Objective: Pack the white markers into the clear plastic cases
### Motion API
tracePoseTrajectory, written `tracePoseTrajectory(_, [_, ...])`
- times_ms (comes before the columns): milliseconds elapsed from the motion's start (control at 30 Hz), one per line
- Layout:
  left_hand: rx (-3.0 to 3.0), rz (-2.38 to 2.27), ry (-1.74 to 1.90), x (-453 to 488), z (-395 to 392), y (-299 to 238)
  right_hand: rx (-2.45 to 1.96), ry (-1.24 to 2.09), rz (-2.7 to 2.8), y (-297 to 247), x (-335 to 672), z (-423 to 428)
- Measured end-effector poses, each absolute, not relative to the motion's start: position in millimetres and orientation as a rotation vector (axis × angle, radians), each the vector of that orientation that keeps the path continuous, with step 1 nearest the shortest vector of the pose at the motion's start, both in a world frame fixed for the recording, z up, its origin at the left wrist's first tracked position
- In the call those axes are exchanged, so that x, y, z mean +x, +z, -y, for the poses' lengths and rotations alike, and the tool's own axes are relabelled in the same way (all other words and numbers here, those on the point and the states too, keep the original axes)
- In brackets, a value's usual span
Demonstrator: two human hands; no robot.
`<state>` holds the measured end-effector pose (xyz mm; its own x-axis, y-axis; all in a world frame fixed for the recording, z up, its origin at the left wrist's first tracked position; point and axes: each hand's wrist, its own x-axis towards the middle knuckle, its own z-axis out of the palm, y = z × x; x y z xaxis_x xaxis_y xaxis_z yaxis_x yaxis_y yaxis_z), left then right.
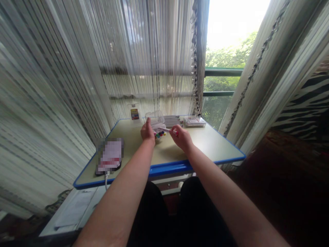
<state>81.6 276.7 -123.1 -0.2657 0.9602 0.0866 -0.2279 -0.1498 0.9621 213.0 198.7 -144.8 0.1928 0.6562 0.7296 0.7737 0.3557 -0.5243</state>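
Observation:
My left hand (148, 131) is closed around a clear plastic marker case (154, 117), which is tilted above the table. Colored ends of several markers (160, 134) show at its near side. A white marker with a red end (167, 129) is pinched in my right hand (183, 138), its far tip reaching the case. Whether that tip is inside the case I cannot tell. Behind my hands, several grey-white markers (172, 120) lie side by side on the table.
The pale table (205, 145) has a blue edge. A clear flat box (194, 121) rests at the back right, and a pump bottle (134, 114) stands at the back left. On the left lies a blurred phone (110, 156) with a white cable (106, 181). Curtains (154, 51) hang behind.

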Motion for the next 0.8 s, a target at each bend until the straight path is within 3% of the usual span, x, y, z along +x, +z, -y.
tracePoseTrajectory(800, [1.241, -0.985, 1.568, 87, -275, -130, -1.367, -0.163, 1.764, -149, 202, -196])
